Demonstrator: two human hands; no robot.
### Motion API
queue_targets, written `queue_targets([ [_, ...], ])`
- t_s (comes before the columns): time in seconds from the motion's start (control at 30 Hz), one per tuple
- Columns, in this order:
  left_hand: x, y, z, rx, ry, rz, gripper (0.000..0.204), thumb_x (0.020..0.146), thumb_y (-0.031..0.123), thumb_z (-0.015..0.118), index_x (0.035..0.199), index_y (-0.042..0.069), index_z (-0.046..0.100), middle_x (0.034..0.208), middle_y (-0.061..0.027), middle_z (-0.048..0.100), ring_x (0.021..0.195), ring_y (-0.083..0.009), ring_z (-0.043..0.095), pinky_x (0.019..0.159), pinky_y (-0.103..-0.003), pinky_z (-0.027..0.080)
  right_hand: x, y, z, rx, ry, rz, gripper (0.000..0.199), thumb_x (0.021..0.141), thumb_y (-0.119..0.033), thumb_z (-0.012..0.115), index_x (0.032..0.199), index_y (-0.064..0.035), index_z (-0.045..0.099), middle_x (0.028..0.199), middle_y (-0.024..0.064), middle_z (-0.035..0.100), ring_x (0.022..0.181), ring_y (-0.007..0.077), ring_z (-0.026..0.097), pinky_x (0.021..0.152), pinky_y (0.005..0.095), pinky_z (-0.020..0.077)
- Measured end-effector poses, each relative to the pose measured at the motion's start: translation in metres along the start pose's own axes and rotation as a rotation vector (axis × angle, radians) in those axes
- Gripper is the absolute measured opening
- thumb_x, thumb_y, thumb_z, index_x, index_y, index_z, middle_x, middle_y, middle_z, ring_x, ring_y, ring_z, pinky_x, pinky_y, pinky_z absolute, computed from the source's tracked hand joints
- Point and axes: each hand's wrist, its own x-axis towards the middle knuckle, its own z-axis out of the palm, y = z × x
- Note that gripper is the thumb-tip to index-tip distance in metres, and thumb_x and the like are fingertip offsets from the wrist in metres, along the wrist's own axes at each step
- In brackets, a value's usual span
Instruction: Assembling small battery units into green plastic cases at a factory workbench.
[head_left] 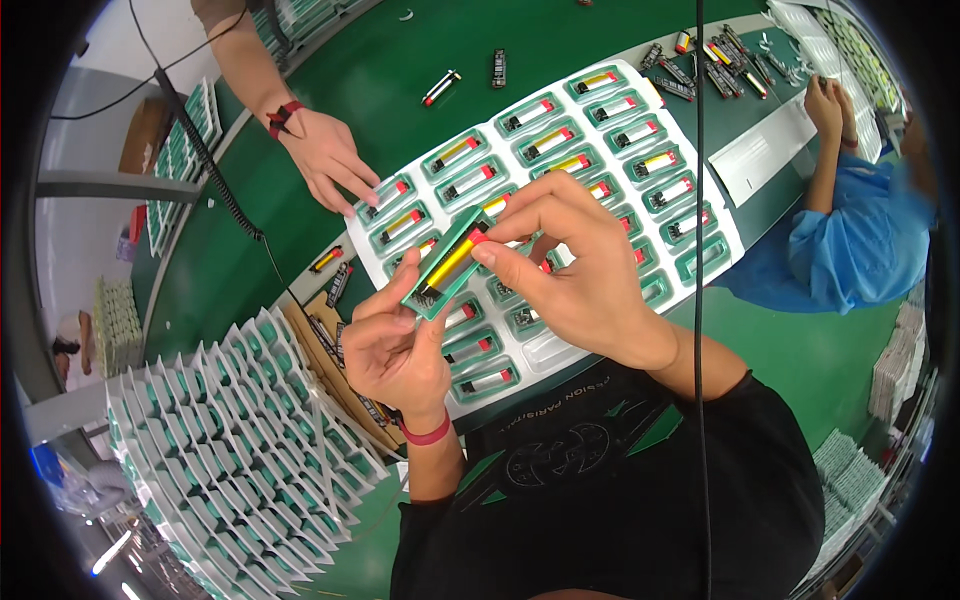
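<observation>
Above the near part of the white tray (722, 222), my left hand (395, 362) holds a small green plastic shell (437, 307), tilted, between thumb and fingers. A yellow-and-silver cylindrical battery (450, 264) with a red end lies in the shell, and a dark circuit part shows at its lower end. The thumb and fingers of my right hand (590, 270) are closed on the battery's red end. Below, the tray carries rows of green shells, most with a similar battery inside. Both my hands hide some of its middle slots.
Another person's hand (325, 155) touches the tray's far left corner. A person in blue (850, 245) sits at right. Loose battery assemblies (720, 70) lie piled at the back right. Stacked white trays (240, 440) stand at left. A black cable (703, 400) hangs in front.
</observation>
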Motion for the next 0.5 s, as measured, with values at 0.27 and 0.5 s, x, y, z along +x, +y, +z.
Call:
queue_targets([
  [0.27,0.000,0.007,0.007,0.128,-0.031,0.057,0.040,0.077,-0.019,0.070,0.094,0.002,0.039,0.120,-0.0320,0.057,0.120,-0.0476,0.056,0.098,-0.052,0.055,-0.001,0.003,-0.002,0.068,0.001,0.031,0.012,0.081,-0.006,0.076,0.086,-0.0019,0.066,0.093,0.0077,0.060,0.076,0.0137,0.062,0.056,0.0237,0.0502],
  [0.5,-0.001,-0.008,0.006,0.047,-0.028,0.083,0.039,0.076,-0.022,0.066,0.103,-0.004,0.044,0.122,-0.0319,0.057,0.122,-0.0452,0.055,0.100,-0.050,0.053,0.002,0.026,0.015,0.333,0.044,0.078,0.016,0.080,-0.009,0.078,0.086,-0.0013,0.065,0.094,0.0088,0.058,0.071,0.0181,0.063,0.057,0.0274,0.0506],
])
